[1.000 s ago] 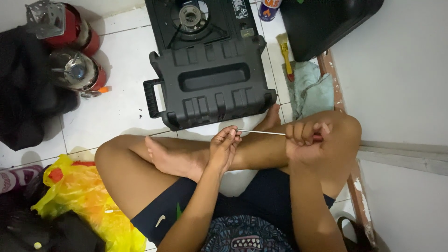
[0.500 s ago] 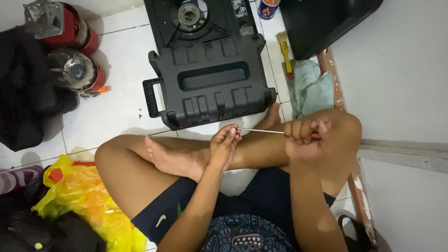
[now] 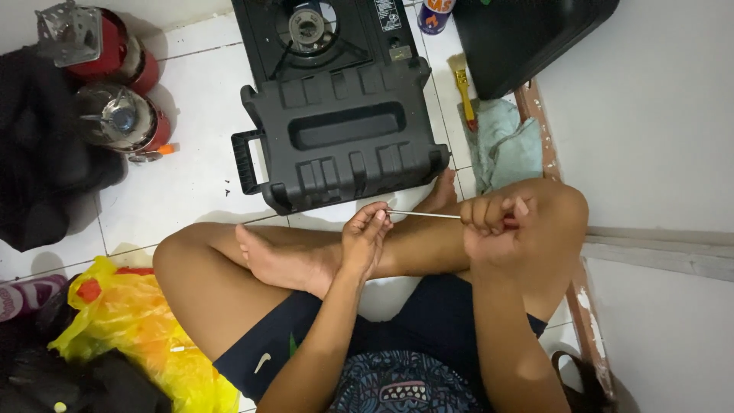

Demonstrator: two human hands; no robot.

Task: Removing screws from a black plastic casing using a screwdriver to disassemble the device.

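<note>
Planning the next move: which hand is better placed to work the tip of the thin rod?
Left, probably. The left hand pinches the free tip of the rod with its fingertips, while the right hand is fisted around the handle end.

Black stove case (image 3: pixel 344 138), red gas canisters (image 3: pixel 115 76), yellow plastic bag (image 3: pixel 130 336), white floor tiles (image 3: pixel 191 183).
</note>
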